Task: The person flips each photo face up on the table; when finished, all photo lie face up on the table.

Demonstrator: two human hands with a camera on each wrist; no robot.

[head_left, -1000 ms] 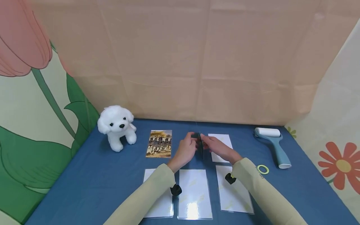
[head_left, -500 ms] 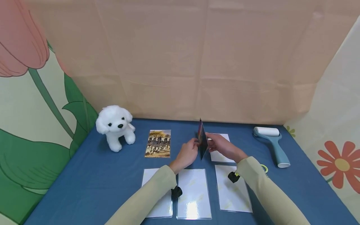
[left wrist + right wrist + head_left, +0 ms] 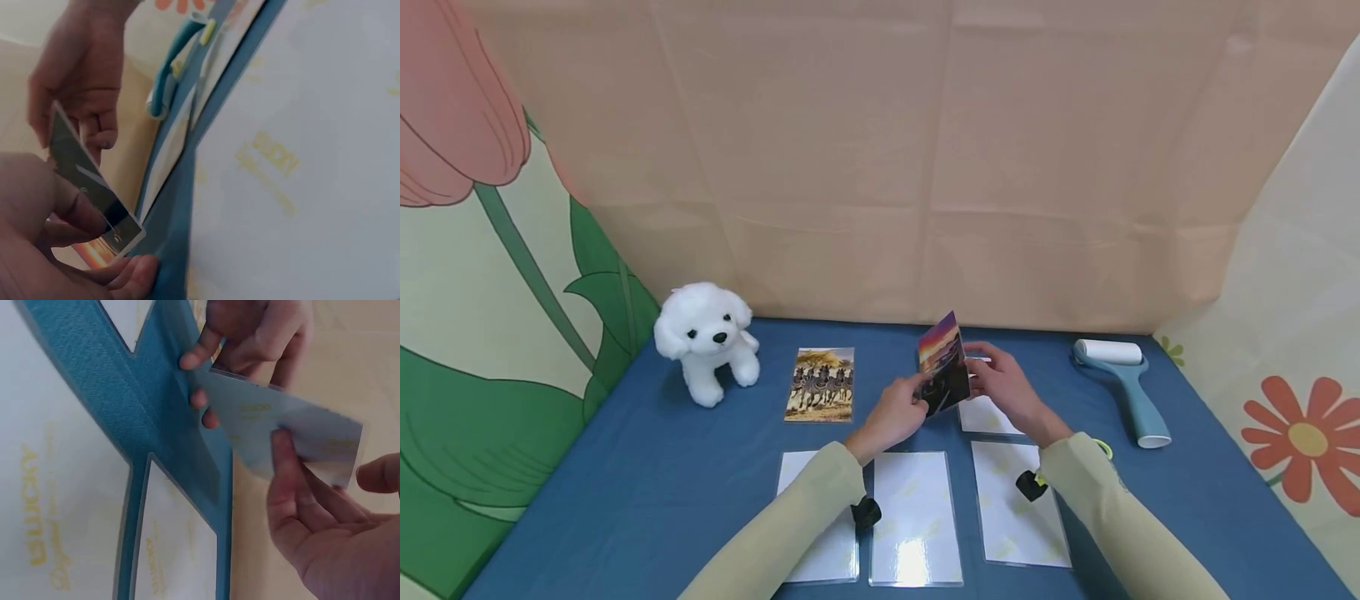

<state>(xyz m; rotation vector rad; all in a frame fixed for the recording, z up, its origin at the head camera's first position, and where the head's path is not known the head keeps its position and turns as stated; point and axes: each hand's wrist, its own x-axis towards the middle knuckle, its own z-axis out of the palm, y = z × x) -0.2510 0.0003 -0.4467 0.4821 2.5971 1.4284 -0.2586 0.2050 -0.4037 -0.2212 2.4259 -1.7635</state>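
My left hand pinches the lower left of a glossy photo with a sunset picture, thumb on its front. The photo stands tilted above the table, its picture side turned toward the head camera. On its right, my right hand has loosely bent fingers by the edge; in the right wrist view a fingertip touches the white back, and the thumb lies off the edge. A zebra photo lies face up to the left. Behind the right hand lies a white-backed sheet, partly covered.
White-backed sheets in clear sleeves, left, middle and right, lie in front, partly under the forearms. A white plush dog stands at left. On the right are a blue-handled roller and a mostly hidden yellow-green ring.
The sunset photo has turned from edge-on to showing its picture toward the head camera. My right hand has shifted slightly right and opened away from its edge; the left still pinches it.
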